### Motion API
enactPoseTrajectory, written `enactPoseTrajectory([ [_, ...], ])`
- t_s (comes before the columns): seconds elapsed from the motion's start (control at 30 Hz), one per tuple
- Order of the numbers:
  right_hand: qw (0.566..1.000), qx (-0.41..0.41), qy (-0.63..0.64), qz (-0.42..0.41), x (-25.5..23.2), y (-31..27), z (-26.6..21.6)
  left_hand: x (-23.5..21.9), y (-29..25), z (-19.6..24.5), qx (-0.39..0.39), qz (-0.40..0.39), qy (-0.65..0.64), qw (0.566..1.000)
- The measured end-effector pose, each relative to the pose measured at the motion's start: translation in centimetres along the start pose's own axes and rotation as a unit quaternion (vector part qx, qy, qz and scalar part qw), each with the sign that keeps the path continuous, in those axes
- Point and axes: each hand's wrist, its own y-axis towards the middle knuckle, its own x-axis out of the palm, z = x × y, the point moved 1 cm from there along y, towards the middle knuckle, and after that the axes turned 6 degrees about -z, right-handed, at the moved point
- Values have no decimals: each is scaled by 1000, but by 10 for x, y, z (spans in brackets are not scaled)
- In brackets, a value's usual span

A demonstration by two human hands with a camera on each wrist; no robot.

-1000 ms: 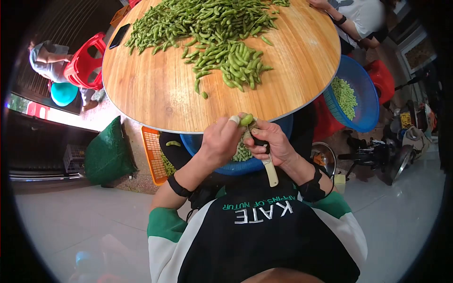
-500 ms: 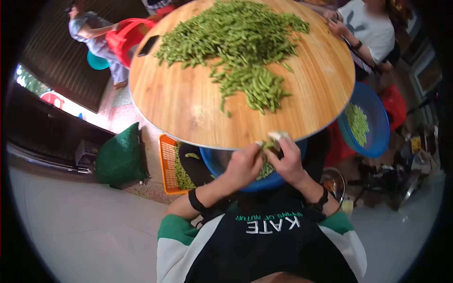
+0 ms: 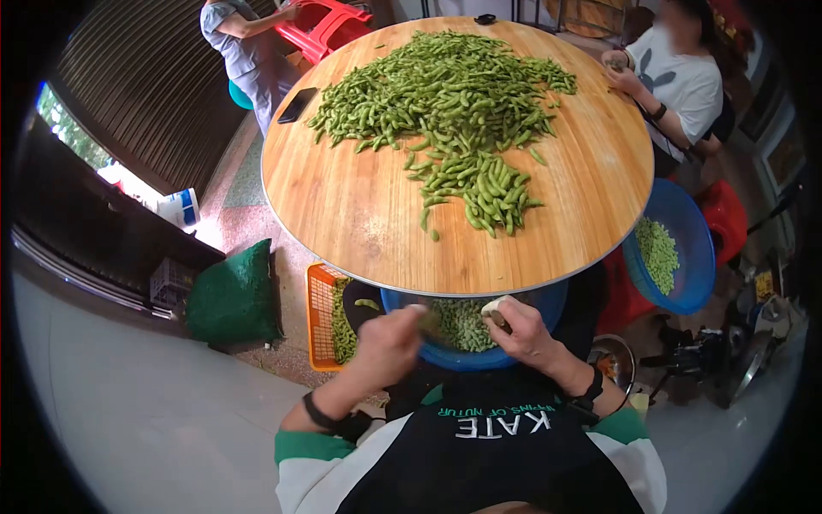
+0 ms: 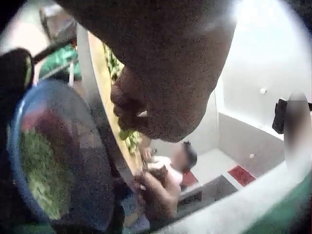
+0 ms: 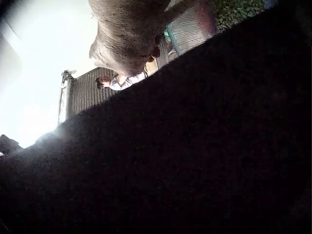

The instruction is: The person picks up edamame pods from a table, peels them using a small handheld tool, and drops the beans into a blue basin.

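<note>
In the head view my left hand (image 3: 387,347), blurred, is curled over the left side of a blue basin (image 3: 556,313). The left wrist view shows a green pod (image 4: 126,134) at the fingertips of that hand (image 4: 156,100). Apart from it, my right hand (image 3: 521,330) curls around a dark piece of the knife (image 3: 499,319) above the basin's right part; the rest of the knife is hidden. A white covering sits on a finger of this hand. Shelled beans (image 3: 462,324) lie in the basin. Only the back of the right hand (image 5: 129,36) shows in the right wrist view.
A heap of pods (image 3: 428,90) and a phone (image 3: 297,105) lie on the round table (image 3: 342,214). An orange basket (image 3: 318,300) stands left, a second blue basin (image 3: 685,248) right. One person (image 3: 676,81) sits right; another (image 3: 248,56) stands far left.
My hands, together around a pod before, have moved apart, the left toward my left side. The head view has shifted, showing more of the table's far side. The cream knife handle no longer shows.
</note>
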Motion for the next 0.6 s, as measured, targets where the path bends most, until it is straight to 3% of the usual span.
enactPoseTrajectory([
  [0.03,1000,9,0,3,1,-2,1,-10,-9,-18,5,2,93,996],
  [0.1,998,-49,5,29,0,0,3,-30,-25,-44,-105,-115,265,952],
  [0.13,997,-5,68,39,-2,0,3,-36,-27,-45,-119,-88,287,947],
  [0.23,995,28,83,51,-4,3,5,-39,0,-43,-55,-47,334,940],
  [0.3,974,127,185,17,-4,3,3,-32,34,-29,-37,13,141,989],
  [0.37,967,156,203,16,-4,3,5,-18,78,-21,49,1,47,998],
  [0.4,959,178,222,13,-5,2,7,-8,102,-19,110,5,58,992],
  [0.5,929,218,298,28,-3,-4,12,24,173,-27,192,55,99,975],
  [0.53,913,233,331,55,-3,-7,13,29,194,-30,192,58,97,975],
  [0.6,903,252,346,43,-14,-9,9,37,221,-33,201,32,226,952],
])
